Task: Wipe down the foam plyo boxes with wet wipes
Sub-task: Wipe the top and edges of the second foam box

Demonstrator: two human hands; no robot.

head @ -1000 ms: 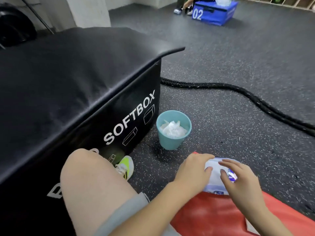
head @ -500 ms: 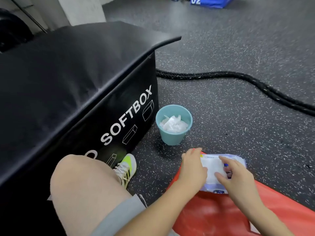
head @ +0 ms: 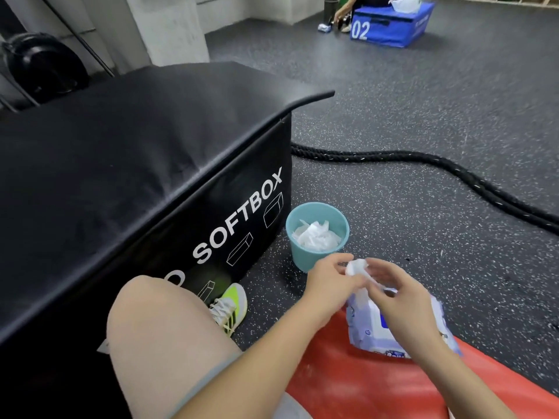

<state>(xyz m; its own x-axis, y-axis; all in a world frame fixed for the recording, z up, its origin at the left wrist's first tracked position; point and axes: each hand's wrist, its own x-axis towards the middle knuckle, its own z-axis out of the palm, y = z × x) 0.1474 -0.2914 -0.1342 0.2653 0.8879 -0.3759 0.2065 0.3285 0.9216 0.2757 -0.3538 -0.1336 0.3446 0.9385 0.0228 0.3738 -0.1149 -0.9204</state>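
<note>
A large black foam plyo box point(head: 127, 164) marked SOFTBOX fills the left of the view. A white and blue pack of wet wipes point(head: 375, 331) lies on a red surface point(head: 378, 385) at the lower right. Above the pack, a white wet wipe point(head: 357, 267) is drawn up out of it. My left hand point(head: 329, 282) pinches the wipe's upper end. My right hand point(head: 402, 300) pinches the wipe from the right, just above the pack.
A teal bin point(head: 317, 237) with several crumpled used wipes stands on the speckled rubber floor beside the black box. A thick black rope point(head: 453, 170) snakes across the floor. A blue box point(head: 390, 25) marked 02 sits far back. My bare knee point(head: 163, 328) and yellow-green shoe point(head: 231, 306) are near the box.
Both hands have lifted off the pack and pulled a wipe up out of it. The view has tilted upward, showing more of the far floor.
</note>
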